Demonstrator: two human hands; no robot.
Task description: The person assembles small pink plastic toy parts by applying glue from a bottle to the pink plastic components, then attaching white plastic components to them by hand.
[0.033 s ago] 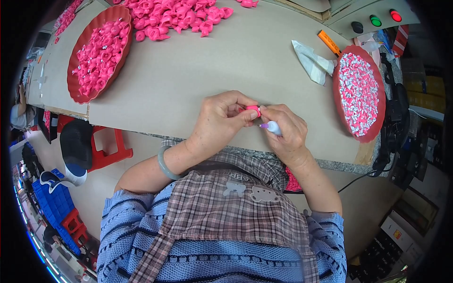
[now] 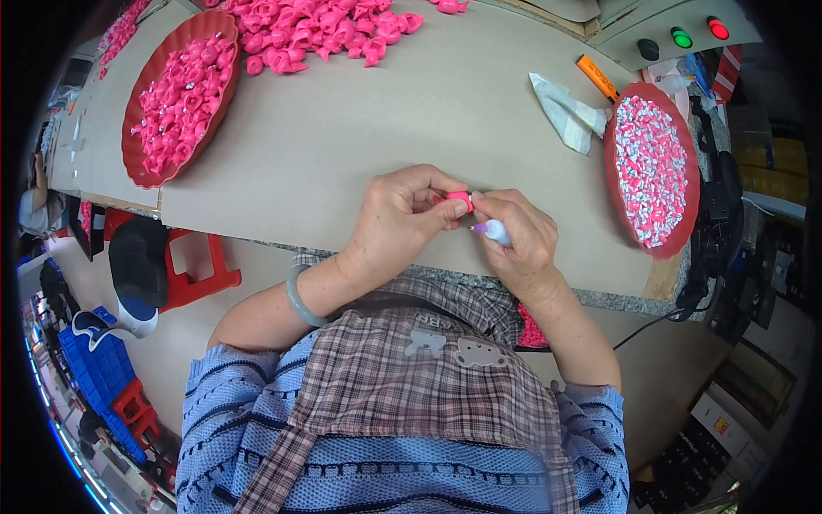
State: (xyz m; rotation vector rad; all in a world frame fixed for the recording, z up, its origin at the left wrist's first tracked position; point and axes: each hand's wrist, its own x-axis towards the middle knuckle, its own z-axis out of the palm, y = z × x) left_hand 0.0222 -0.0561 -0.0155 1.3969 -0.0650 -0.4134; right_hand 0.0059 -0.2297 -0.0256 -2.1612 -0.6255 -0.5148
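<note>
My left hand pinches a small pink plastic piece between thumb and forefinger, over the near part of the table. Close against it on the right, my right hand has a small white squeeze bottle with a purple tip tucked in its fingers. The bottle's tip points left, just below the pink piece. Thumb and forefinger of the right hand meet at the piece's right side, where a tiny pale spot shows; whether it is a separate part I cannot tell.
At the left stands a red scalloped dish of pink pieces, beside a loose pink heap. On the right, another red dish holds small pink-and-white parts. A crumpled white tissue and an orange marker lie near it. A red stool stands below left.
</note>
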